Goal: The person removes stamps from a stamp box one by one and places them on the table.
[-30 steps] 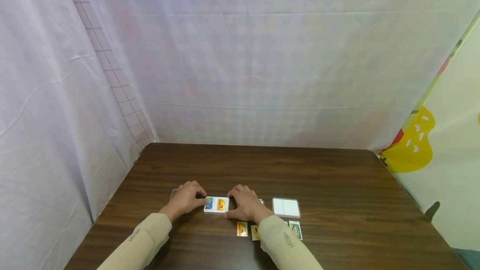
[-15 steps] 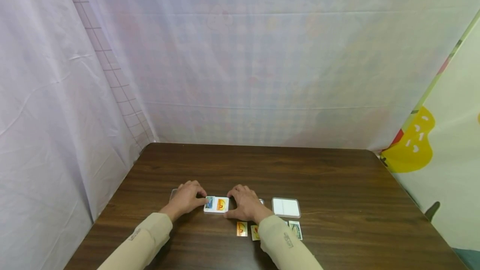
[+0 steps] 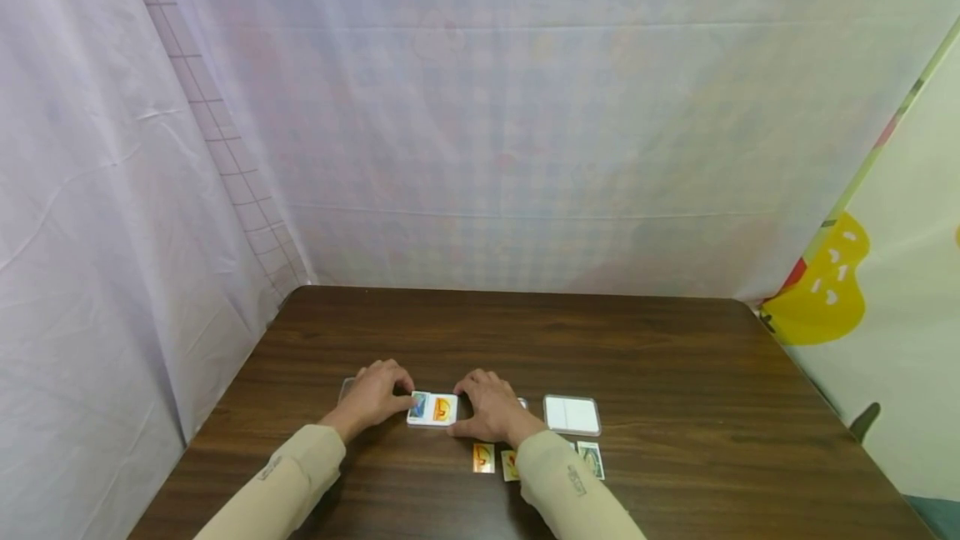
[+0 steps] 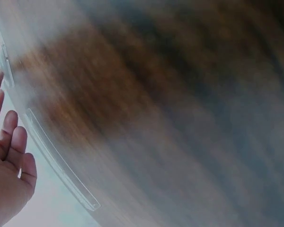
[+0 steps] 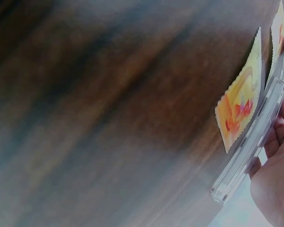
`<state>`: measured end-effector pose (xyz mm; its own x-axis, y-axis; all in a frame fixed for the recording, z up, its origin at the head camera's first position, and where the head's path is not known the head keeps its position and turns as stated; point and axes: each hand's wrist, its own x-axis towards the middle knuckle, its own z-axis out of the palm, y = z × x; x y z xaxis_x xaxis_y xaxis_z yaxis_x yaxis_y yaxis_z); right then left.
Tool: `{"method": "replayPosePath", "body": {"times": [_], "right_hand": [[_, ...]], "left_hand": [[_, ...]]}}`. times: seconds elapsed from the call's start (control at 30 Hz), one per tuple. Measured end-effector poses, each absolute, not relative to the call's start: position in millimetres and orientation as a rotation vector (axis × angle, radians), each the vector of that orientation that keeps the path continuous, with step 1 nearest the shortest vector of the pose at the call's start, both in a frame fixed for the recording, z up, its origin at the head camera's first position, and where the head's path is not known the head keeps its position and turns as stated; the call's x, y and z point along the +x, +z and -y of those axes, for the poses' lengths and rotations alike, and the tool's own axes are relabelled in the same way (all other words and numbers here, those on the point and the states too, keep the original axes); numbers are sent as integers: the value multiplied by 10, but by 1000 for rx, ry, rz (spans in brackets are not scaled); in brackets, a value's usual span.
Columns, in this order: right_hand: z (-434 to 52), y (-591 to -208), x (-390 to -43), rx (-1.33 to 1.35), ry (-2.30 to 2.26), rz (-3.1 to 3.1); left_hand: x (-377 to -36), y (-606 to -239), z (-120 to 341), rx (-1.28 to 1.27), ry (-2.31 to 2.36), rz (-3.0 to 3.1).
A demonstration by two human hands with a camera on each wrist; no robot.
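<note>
When you look from the head view, your left hand point(image 3: 372, 397) and your right hand point(image 3: 489, 408) lie on the dark wooden table point(image 3: 675, 373), one at each side of a white card holder point(image 3: 432, 409) that shows a blue picture and an orange picture. Your fingers are curled, and the fingertips of both hands touch the short edges of this holder, so you grip it between them. Just right of your right hand lies a clear case point(image 3: 572, 415) with a white inside, and three small stamps point(image 3: 483, 457) lie near your right sleeve point(image 3: 570, 490). From the left wrist view, you see only your loosely bent fingers point(image 4: 12, 142) beside a clear plastic edge point(image 4: 61, 165) above the blurred table. From the right wrist view, your fingers point(image 5: 274, 165) hold the clear edge of the holder point(image 5: 248, 151), and an orange stamp point(image 5: 239, 111) with a toothed border lies flat on the table just beside it.
</note>
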<state>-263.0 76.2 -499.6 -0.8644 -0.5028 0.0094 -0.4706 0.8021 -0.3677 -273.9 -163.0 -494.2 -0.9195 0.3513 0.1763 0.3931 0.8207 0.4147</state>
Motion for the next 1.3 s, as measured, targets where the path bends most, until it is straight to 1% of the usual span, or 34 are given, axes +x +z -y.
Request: {"method": "replayPosePath", "body": {"times": [0.37, 0.67, 1.0, 1.3], "right_hand": [[-765, -4993, -2625, -795, -570, -2900], [-766, -4998, -2627, -796, -568, -2903], [-762, -4985, -2620, -777, -557, -2895], [-761, -4967, -2613, -782, -557, -2897]], "left_hand": [[-2721, -4922, 1643, -659, -781, 2825], [-2734, -4858, 1699, -746, -985, 2767], [-2768, -4829, 1750, -638, -1245, 2850], [-2760, -4782, 1788, -670, -1348, 2834]]}}
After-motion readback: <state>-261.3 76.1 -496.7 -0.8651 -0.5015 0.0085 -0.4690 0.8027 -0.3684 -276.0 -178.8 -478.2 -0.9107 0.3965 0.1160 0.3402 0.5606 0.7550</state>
